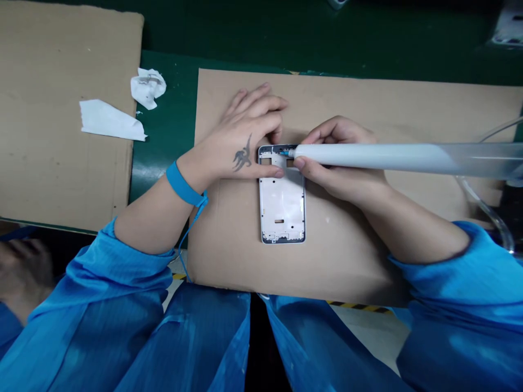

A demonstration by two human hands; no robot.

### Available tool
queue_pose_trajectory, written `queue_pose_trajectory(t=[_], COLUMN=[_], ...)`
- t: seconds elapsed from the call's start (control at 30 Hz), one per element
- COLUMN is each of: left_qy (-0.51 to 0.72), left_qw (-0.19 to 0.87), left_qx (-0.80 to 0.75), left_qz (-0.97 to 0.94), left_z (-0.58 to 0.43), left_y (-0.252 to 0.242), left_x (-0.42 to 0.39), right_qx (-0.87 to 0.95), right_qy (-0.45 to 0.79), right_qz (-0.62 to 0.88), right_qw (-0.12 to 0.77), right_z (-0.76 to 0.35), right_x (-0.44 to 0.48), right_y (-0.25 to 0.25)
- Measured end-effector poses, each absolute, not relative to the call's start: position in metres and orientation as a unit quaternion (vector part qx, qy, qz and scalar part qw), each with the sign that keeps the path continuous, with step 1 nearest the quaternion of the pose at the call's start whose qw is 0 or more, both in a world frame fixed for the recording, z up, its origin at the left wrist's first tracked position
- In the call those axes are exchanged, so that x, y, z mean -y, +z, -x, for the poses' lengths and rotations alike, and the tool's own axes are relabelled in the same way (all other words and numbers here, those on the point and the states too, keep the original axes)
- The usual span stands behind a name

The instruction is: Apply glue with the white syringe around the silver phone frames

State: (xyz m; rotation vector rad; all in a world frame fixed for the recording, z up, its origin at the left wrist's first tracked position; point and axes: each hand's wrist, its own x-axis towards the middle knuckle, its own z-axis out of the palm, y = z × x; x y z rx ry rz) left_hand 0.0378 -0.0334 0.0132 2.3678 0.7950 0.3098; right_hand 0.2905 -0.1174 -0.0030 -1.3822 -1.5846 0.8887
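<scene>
A white phone frame [281, 204] lies flat on a cardboard sheet [347, 256], long side pointing toward me. My left hand [241, 144] rests on its top left corner, thumb pressed along the frame's edge and fingers curled over the top. My right hand [339, 163] is closed round a long white syringe-like dispenser [379, 156], held level. Its blue tip [285, 153] touches the upper edge of the frame. A blue strap [182, 184] circles my left wrist.
A second cardboard sheet [53, 114] lies at the left with a flat white wipe [108, 121] on it and a crumpled one [147, 87] beside it. A clear tube [486, 209] runs from the dispenser at the right. Green bench surface [171, 114] shows between the sheets.
</scene>
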Motion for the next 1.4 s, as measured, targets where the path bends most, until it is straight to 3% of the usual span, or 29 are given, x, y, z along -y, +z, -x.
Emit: queue_pose_trajectory(t=[0.73, 1.4], left_qy=[0.122, 0.121], left_qw=[0.319, 0.314], left_qx=[-0.305, -0.305], left_qz=[-0.889, -0.891], left_z=[-0.0371, -0.0384], left_y=[0.0144, 0.0152], left_x=[0.0328, 0.0335], right_qx=[0.63, 0.614], right_qy=[0.345, 0.33], right_qz=[0.573, 0.576], right_qw=[0.395, 0.428], right_z=[-0.2955, -0.2894], right_x=[0.118, 0.1181], right_y=[-0.0014, -0.0004])
